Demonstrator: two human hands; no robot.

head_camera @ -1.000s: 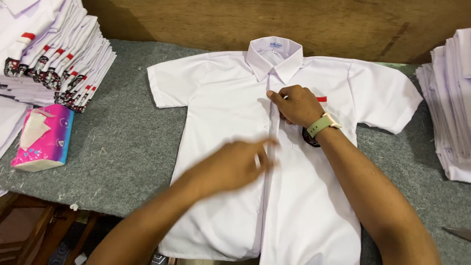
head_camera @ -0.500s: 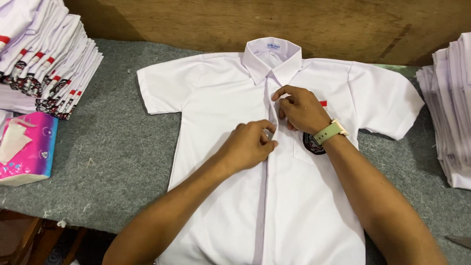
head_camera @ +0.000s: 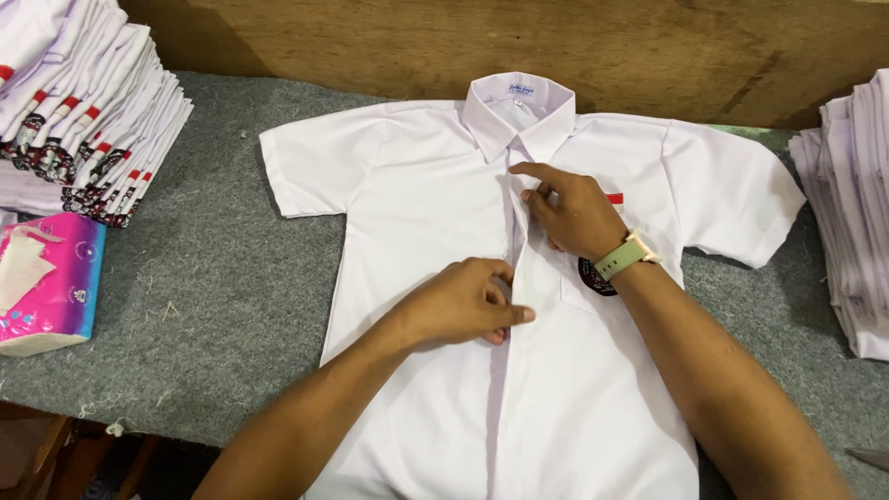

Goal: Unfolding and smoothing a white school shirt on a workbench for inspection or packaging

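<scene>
From the head camera, a white short-sleeved shirt [head_camera: 435,204] lies spread flat on the grey felt table [head_camera: 213,306]. The left hand [head_camera: 463,306] pinches the shirt's front placket mid-chest with curled fingers. Above it, just below the collar, the right hand [head_camera: 569,213] grips the same placket, forefinger extended.

Folded white shirt stack [head_camera: 88,111] far left; pink tissue pack [head_camera: 46,282] below it; second stack [head_camera: 857,213] right.
</scene>
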